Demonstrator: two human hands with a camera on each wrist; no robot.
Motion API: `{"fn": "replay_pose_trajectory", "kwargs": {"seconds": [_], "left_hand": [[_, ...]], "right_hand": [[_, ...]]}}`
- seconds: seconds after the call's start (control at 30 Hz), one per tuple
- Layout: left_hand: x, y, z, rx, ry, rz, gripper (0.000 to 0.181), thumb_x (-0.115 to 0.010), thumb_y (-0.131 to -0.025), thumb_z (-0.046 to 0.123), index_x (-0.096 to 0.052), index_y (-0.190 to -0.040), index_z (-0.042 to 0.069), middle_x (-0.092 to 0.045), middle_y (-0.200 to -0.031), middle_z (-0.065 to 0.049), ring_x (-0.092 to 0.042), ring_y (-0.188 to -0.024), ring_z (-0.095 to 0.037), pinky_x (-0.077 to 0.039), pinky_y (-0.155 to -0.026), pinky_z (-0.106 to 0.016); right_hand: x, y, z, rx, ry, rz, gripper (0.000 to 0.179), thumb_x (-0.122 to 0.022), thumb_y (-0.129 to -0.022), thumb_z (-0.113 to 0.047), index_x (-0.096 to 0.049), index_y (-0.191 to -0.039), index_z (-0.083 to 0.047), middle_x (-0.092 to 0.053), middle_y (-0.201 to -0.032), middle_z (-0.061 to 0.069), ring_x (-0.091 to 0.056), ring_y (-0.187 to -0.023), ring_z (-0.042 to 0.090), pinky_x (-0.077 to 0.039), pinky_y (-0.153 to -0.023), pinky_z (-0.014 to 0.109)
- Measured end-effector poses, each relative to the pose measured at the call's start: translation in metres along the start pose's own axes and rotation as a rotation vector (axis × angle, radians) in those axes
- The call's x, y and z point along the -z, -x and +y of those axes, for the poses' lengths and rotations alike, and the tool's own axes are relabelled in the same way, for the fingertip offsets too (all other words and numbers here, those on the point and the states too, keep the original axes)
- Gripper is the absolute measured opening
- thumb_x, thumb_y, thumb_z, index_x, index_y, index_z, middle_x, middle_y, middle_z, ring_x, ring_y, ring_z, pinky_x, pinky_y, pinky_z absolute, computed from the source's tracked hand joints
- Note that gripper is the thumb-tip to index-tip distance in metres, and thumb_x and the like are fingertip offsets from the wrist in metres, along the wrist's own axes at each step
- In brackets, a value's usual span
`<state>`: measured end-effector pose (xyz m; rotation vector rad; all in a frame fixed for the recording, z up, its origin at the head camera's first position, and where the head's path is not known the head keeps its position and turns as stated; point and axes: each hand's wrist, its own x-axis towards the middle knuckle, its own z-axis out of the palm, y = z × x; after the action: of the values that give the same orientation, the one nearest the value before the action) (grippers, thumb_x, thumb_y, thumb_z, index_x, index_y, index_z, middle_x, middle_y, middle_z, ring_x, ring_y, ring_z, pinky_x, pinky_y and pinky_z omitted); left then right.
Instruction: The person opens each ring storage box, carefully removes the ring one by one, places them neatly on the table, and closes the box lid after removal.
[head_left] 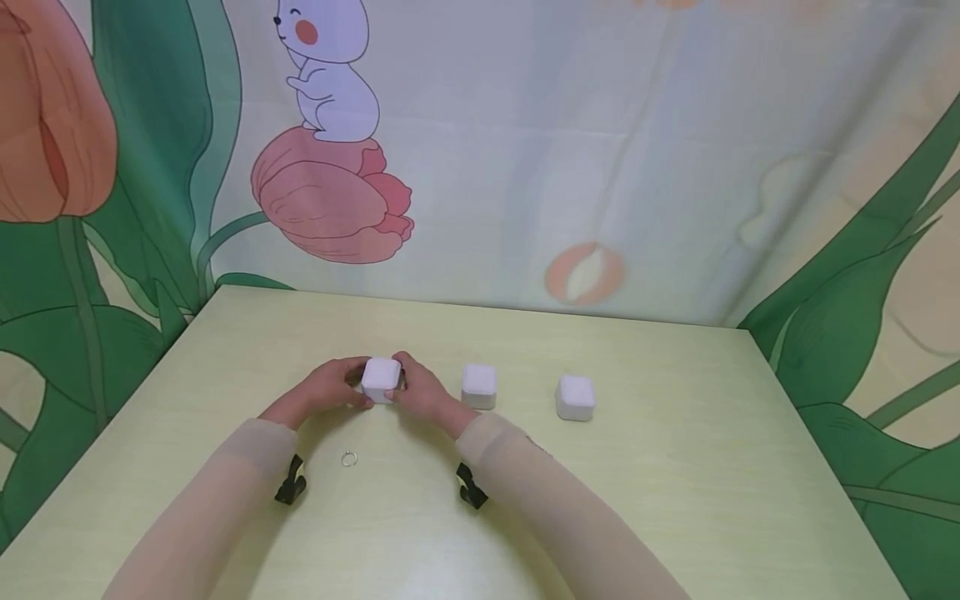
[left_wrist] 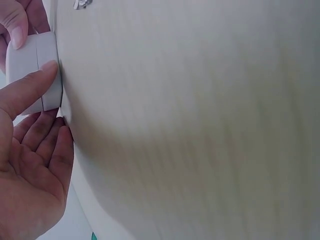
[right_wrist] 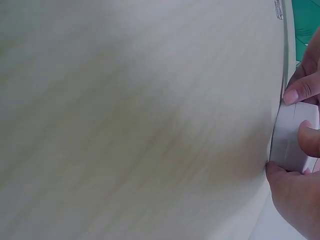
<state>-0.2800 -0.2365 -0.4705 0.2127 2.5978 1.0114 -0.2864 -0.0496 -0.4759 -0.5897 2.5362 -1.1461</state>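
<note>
A white box point(head_left: 381, 379) sits gripped between the fingers of the left hand point(head_left: 327, 386), on its left with thumb across the near face, and the right hand point(head_left: 422, 392), on its right. A second box point(head_left: 479, 386) and third box point(head_left: 575, 397) stand right of the right fingers.
</note>
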Motion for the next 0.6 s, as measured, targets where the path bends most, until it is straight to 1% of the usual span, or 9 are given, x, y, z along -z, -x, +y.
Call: {"fn": "replay_pose_trajectory", "kwargs": {"seconds": [0.27,0.37,0.6], "left_hand": [[-0.0005,0.0022,0.0026,0.005,0.028,-0.005,0.078,-0.076,-0.090,0.010,-0.036,-0.153,-0.009,-0.037,-0.159,-0.033,-0.034,-0.150,-0.050,-0.031,-0.123,-0.061],[-0.0003,0.0027,0.0029,0.004,0.033,-0.005,0.077,-0.076,-0.090,0.009,-0.035,-0.153,-0.009,-0.037,-0.159,-0.033,-0.034,-0.150,-0.050,-0.032,-0.123,-0.061],[0.0006,0.0030,0.0014,-0.007,0.039,0.005,0.076,-0.075,-0.090,0.009,-0.036,-0.153,-0.010,-0.038,-0.158,-0.034,-0.035,-0.149,-0.051,-0.034,-0.122,-0.061]], "right_hand": [[0.0018,0.0017,0.0002,-0.027,-0.022,0.002,0.054,-0.065,-0.099,-0.010,-0.043,-0.148,-0.002,-0.055,-0.151,0.018,-0.055,-0.138,0.030,-0.044,-0.119,0.041],[0.0014,0.0016,0.0015,-0.024,-0.049,0.010,0.055,-0.066,-0.098,-0.009,-0.044,-0.147,-0.001,-0.054,-0.152,0.019,-0.054,-0.139,0.031,-0.043,-0.120,0.042],[0.0000,-0.0006,0.0042,-0.014,-0.050,0.029,0.055,-0.068,-0.097,-0.010,-0.045,-0.146,-0.001,-0.056,-0.150,0.018,-0.056,-0.138,0.031,-0.044,-0.118,0.042]]}}
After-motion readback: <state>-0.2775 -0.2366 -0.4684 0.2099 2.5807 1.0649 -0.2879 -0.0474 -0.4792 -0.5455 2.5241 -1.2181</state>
